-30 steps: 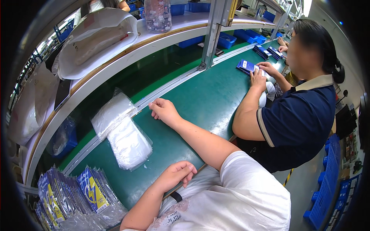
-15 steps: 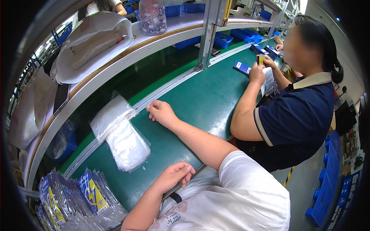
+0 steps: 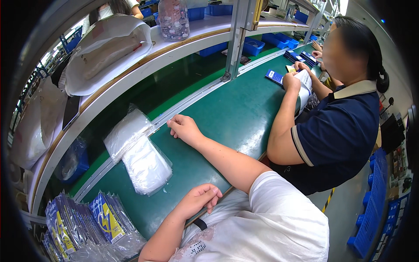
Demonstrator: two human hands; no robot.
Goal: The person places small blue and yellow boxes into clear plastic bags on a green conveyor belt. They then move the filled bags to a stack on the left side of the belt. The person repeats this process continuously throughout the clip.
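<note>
My right hand (image 3: 185,129) rests on the green tabletop (image 3: 214,109), its fingers loosely curled with nothing visible in them. Close to the table's near edge, my left hand (image 3: 200,201) is also curled, thumb over the fingers, and looks empty. Left of both hands lie two overlapping stacks of clear plastic bags: a nearer stack (image 3: 147,168) on the tabletop and a farther stack (image 3: 128,134) across the metal rail. At the lower left stand rows of blue-and-yellow packages (image 3: 106,218) in clear wrapping.
To my right a co-worker in a navy shirt (image 3: 340,131) handles a white item (image 3: 304,85). Blue boxes (image 3: 274,77) lie beyond those hands. A raised shelf (image 3: 174,48) with a metal post (image 3: 235,43) runs along the far side, holding a large white bag (image 3: 109,52).
The co-worker's hands have shifted, now with the white item raised between them; the yellow-and-black piece is lower, near the table. My own hands have stayed in place.
</note>
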